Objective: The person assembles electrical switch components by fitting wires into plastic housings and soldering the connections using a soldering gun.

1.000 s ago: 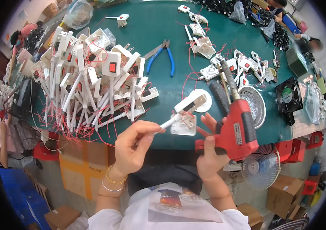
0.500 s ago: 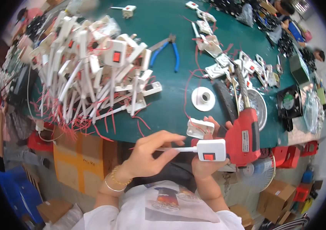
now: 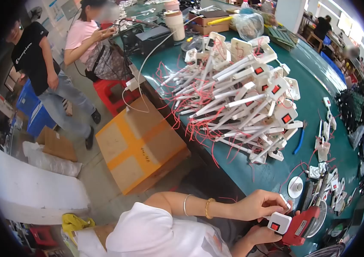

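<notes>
My right hand (image 3: 262, 235) grips a white switch box (image 3: 279, 223) with a red rocker switch, near the table's front edge. Above it, the bent fingers of my left hand (image 3: 259, 205), with bracelets on the wrist, close on a small white plastic casing piece (image 3: 284, 202). Part of that piece is hidden by the fingers. A red glue gun (image 3: 301, 227) is right beside my right hand; I cannot tell whether they touch. Past my left fingertips, a white round flanged piece (image 3: 295, 187) rests on the green table (image 3: 250, 177).
A large pile of white switch boxes (image 3: 250, 98) with tubes and red wires covers the table's middle. Blue-handled pliers (image 3: 299, 140) lie beside it. A taped carton (image 3: 143, 150) stands on the floor. One person (image 3: 40, 64) stands left; another (image 3: 85, 43) sits at the table.
The view has swung left, bringing two people and the carton into fuller sight. My left hand has moved from the switch box's tube to the white casing piece.
</notes>
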The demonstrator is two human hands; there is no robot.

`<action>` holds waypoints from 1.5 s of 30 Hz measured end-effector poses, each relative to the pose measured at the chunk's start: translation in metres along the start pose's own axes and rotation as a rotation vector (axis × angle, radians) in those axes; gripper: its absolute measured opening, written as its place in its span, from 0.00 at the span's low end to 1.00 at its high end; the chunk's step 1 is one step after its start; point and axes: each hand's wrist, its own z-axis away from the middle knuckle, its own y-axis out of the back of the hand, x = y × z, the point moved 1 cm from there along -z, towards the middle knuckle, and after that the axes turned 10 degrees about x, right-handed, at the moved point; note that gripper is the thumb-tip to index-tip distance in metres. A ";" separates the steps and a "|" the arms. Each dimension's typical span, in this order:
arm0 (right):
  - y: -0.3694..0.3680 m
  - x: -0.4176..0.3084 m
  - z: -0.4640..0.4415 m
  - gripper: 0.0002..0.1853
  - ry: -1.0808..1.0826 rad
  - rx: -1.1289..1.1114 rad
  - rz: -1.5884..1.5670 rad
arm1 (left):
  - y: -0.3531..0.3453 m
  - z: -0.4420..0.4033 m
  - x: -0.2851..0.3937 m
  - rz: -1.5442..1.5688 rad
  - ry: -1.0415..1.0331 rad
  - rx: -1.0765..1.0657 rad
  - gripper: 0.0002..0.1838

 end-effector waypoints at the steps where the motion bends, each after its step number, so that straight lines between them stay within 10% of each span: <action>1: 0.002 0.003 -0.001 0.23 0.001 -0.012 -0.009 | 0.001 -0.001 -0.001 0.012 -0.006 -0.016 0.08; 10: -0.023 0.015 0.004 0.20 -0.151 -0.061 -0.263 | -0.009 -0.007 -0.005 -0.587 -0.818 0.454 0.07; 22: 0.061 0.035 -0.015 0.14 -0.260 0.271 -0.084 | -0.010 -0.006 -0.001 -0.696 -0.799 0.291 0.06; 27: 0.040 0.018 -0.014 0.28 0.027 0.063 -0.056 | -0.013 0.001 0.009 -0.379 -0.284 0.261 0.03; 34: 0.042 -0.009 -0.020 0.33 -0.013 -0.219 0.116 | -0.018 -0.005 -0.013 -0.762 -0.729 0.266 0.10; 45: 0.044 -0.011 -0.015 0.31 -0.098 -0.419 0.123 | -0.023 -0.009 -0.022 -0.829 -0.791 0.252 0.11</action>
